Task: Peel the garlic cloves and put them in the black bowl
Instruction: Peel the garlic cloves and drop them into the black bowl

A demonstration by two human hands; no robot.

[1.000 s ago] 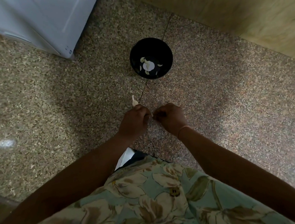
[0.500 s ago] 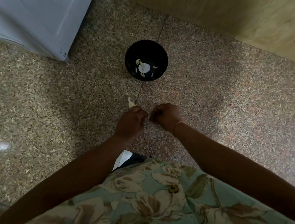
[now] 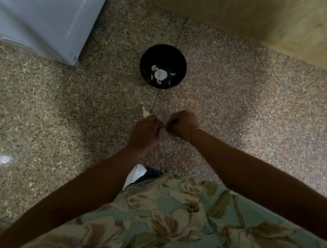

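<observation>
Centre frame, left hand (image 3: pixel 146 134) with fingers curled, pale garlic clove (image 3: pixel 145 113) just above it, black bowl (image 3: pixel 179 64) holding cloves (image 3: pixel 154 67) at upper centre, right hand (image 3: pixel 183 123) curled too, fingertips meeting, and whatever they pinch, I cannot tell.

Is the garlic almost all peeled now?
Partly. Done: several pale cloves lie in the black bowl. In hand: the left hand and right hand pinch what looks like a small clove between their fingertips, mostly hidden. Left: that one goes into the bowl, and a pale garlic piece by the left hand is outside it. No other garlic shows.
</observation>
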